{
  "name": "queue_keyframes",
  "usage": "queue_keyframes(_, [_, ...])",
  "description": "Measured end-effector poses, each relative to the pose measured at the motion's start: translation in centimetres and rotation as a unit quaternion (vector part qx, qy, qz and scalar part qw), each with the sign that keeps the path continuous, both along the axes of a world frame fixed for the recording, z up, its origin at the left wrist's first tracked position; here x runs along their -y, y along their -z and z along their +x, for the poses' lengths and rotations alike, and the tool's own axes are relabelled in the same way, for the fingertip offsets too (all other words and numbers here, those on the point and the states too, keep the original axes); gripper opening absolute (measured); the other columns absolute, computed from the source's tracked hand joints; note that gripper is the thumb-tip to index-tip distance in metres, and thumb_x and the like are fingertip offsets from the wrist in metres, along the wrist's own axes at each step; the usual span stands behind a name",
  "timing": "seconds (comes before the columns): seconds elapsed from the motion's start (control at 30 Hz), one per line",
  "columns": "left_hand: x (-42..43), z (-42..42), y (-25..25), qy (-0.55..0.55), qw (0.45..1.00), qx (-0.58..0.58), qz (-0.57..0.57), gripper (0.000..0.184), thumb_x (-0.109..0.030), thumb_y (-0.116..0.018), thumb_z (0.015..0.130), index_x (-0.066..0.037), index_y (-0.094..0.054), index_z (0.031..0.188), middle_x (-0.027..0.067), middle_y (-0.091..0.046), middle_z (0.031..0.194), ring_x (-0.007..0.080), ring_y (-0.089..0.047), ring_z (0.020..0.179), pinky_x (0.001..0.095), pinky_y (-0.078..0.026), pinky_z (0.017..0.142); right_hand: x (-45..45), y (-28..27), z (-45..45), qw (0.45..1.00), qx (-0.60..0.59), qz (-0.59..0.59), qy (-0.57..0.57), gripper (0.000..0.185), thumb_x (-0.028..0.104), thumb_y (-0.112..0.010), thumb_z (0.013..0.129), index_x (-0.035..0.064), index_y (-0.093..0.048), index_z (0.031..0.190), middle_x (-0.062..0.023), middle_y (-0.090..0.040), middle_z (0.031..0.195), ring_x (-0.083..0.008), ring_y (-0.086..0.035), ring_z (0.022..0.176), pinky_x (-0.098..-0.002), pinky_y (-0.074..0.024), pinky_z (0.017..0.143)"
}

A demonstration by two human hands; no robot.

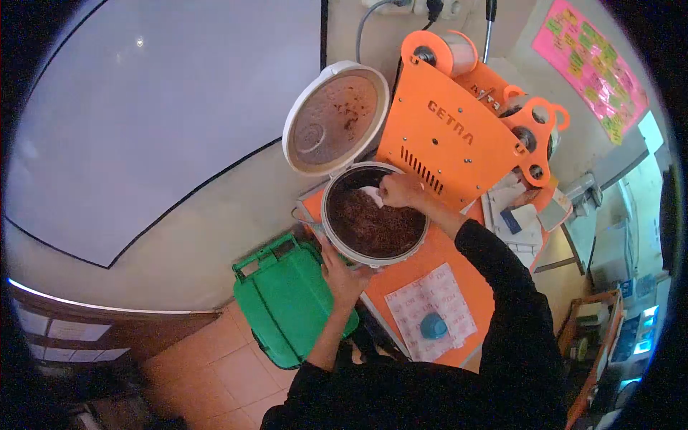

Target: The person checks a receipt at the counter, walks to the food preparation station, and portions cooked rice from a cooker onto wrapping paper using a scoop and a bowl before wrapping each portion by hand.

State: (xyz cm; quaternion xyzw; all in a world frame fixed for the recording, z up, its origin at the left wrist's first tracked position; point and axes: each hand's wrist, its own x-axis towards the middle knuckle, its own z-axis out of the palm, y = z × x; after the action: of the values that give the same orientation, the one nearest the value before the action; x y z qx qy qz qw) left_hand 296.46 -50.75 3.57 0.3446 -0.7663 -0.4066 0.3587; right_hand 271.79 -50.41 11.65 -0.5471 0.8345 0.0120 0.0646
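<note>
A white rice cooker (332,234) stands on the orange table with its lid (337,118) hinged up. Dark reddish-brown grains, apparently cooked rice (376,222), fill much of its inner pot. My right hand (401,191) reaches over the rim, fingers closed round a white rice paddle (372,195) whose lower end touches the rice. My left hand (344,278) grips the cooker's outer wall at its near left side, thumb and fingers apart against it.
An orange sealing machine (451,129) stands right behind the cooker. Printed wrapping paper (450,297) lies on the orange table (462,259) with a small blue cup (433,327) on it. A green lidded bin (283,301) is on the floor at left.
</note>
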Motion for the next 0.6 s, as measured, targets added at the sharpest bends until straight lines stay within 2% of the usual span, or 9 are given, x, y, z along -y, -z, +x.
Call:
queue_keyframes(0.07, [0.0,-0.1,-0.2,0.001,1.0,0.008,0.005,0.136,-0.055,-0.083,0.04,0.003,-0.009,0.139,0.0254,-0.032,0.134,0.0418,-0.037,0.121,0.0569,-0.032,0.094,-0.5,0.9,0.0,0.999,0.032,-0.016,0.041,0.019,0.028,-0.057,0.072,0.0122,-0.067,0.072,-0.0144,-0.064,0.071,-0.0344,-0.062,0.067,-0.0451,-0.0479,0.059])
queue_keyframes(0.2, [-0.1,0.0,0.2,0.001,1.0,-0.003,0.001,0.135,-0.056,-0.082,0.041,0.003,-0.01,0.139,0.0259,-0.031,0.135,0.0417,-0.037,0.122,0.0545,-0.032,0.095,-1.9,0.3,1.1,0.999,0.041,0.006,0.019,0.021,0.028,-0.057,0.076,0.0103,-0.067,0.072,-0.0165,-0.063,0.069,-0.0349,-0.062,0.067,-0.0459,-0.0484,0.061])
queue_keyframes(0.27, [-0.1,0.0,0.3,0.001,1.0,0.002,-0.006,0.135,-0.058,-0.081,0.042,0.004,-0.01,0.139,0.0263,-0.031,0.136,0.0418,-0.037,0.122,0.0545,-0.031,0.095,-2.4,-1.6,2.9,0.999,-0.022,0.01,-0.033,0.024,0.027,-0.056,0.077,0.0067,-0.066,0.07,-0.0184,-0.062,0.067,-0.0344,-0.063,0.067,-0.0468,-0.0487,0.062])
queue_keyframes(0.4, [0.0,0.0,-0.1,0.001,1.0,0.017,-0.004,0.136,-0.06,-0.08,0.043,0.005,-0.009,0.139,0.0268,-0.029,0.137,0.0422,-0.035,0.123,0.0552,-0.03,0.096,-3.6,-2.4,4.5,0.993,-0.061,0.003,-0.105,0.027,0.027,-0.056,0.078,0.0034,-0.064,0.068,-0.0194,-0.061,0.064,-0.0333,-0.064,0.064,-0.0461,-0.0499,0.059])
queue_keyframes(0.47, [-0.1,0.0,0.2,-0.006,1.0,0.011,-0.01,0.136,-0.06,-0.08,0.043,0.004,-0.009,0.139,0.0269,-0.028,0.137,0.0427,-0.035,0.123,0.0554,-0.03,0.096,-4.1,-3.6,6.0,0.988,-0.091,0.058,-0.111,0.025,0.025,-0.056,0.077,0.0017,-0.064,0.074,-0.017,-0.062,0.063,-0.0323,-0.064,0.059,-0.0446,-0.0501,0.052])
queue_keyframes(0.5, [-0.2,0.0,0.4,-0.015,1.0,0.008,-0.018,0.136,-0.06,-0.08,0.043,0.004,-0.009,0.139,0.0269,-0.028,0.137,0.0431,-0.034,0.124,0.0557,-0.03,0.096,-4.5,-4.2,6.6,0.988,-0.093,0.06,-0.111,0.025,0.025,-0.056,0.077,0.0017,-0.064,0.074,-0.017,-0.062,0.063,-0.0323,-0.064,0.059,-0.0446,-0.0501,0.052])
queue_keyframes(0.57, [-0.1,0.1,0.1,-0.004,1.0,0.002,-0.008,0.136,-0.059,-0.08,0.043,0.004,-0.009,0.139,0.0268,-0.028,0.137,0.0437,-0.034,0.124,0.0558,-0.03,0.096,-5.1,-5.3,7.5,0.983,-0.103,0.085,-0.128,0.026,0.023,-0.056,0.076,0.0001,-0.061,0.087,-0.0167,-0.062,0.061,-0.0309,-0.064,0.056,-0.043,-0.0502,0.048])
queue_keyframes(0.6, [0.1,0.2,0.0,0.006,1.0,-0.002,0.0,0.135,-0.059,-0.081,0.043,0.004,-0.009,0.139,0.0268,-0.027,0.137,0.0442,-0.034,0.124,0.056,-0.03,0.096,-5.2,-5.4,7.3,0.983,-0.103,0.085,-0.128,0.026,0.023,-0.056,0.076,0.0001,-0.061,0.087,-0.0167,-0.062,0.061,-0.0309,-0.064,0.056,-0.043,-0.0502,0.048])
